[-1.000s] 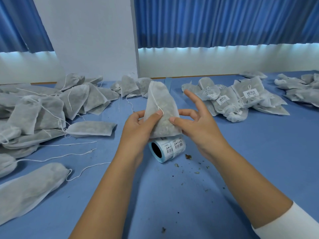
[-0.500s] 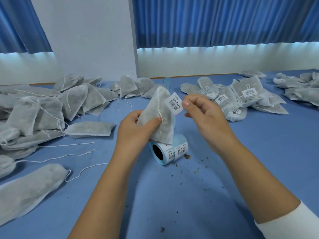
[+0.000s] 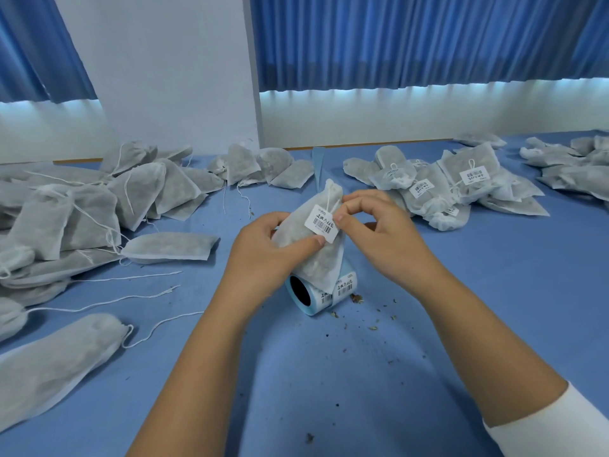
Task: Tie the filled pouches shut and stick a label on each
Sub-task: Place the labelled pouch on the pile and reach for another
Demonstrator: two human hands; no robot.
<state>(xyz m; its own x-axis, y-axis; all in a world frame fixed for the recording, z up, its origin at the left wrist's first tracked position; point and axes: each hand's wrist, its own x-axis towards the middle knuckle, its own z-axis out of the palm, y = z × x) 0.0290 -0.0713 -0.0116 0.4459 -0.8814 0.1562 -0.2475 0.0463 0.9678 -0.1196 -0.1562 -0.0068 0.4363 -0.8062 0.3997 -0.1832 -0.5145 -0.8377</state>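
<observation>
My left hand (image 3: 263, 249) grips a filled white pouch (image 3: 316, 262) upright above the table, thumb on its front. A white barcode label (image 3: 324, 223) lies on the pouch's upper front. My right hand (image 3: 379, 232) presses the label's right edge with thumb and curled fingers. The pouch's neck is tied with a white string. Below the pouch lies a light blue label roll (image 3: 316, 293) on its side, partly hidden by the pouch.
A heap of unlabelled pouches (image 3: 82, 206) with loose strings covers the left of the blue table (image 3: 329, 374). Labelled pouches (image 3: 445, 186) are piled at the back right, more pouches (image 3: 573, 163) at the far right. Dried crumbs are scattered near the roll.
The right hand brought the label, held free beside the pouch half a second ago, down onto the pouch front. The pouch has tilted upright in the left hand.
</observation>
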